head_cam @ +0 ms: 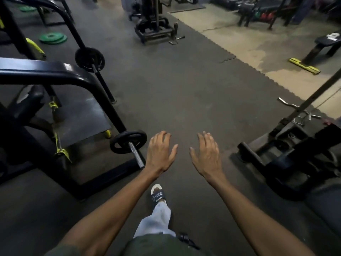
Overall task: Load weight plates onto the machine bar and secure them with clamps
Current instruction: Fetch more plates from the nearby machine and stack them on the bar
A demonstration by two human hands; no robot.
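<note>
Both hands empty, fingers spread, palms down over the floor mat [184, 93]: left hand [160, 152], right hand [206, 154]. Black plate [128, 141] sits on the machine bar [136, 154] just left of the left hand; green plates [53, 38] lie on the mat near its far-left corner.

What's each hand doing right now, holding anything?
Left hand: open, empty, fingers spread.
Right hand: open, empty, fingers spread.

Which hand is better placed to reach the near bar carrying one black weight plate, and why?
The left hand: it hovers open right beside the steel bar end with its black round plate. The open right hand is farther away.
</note>
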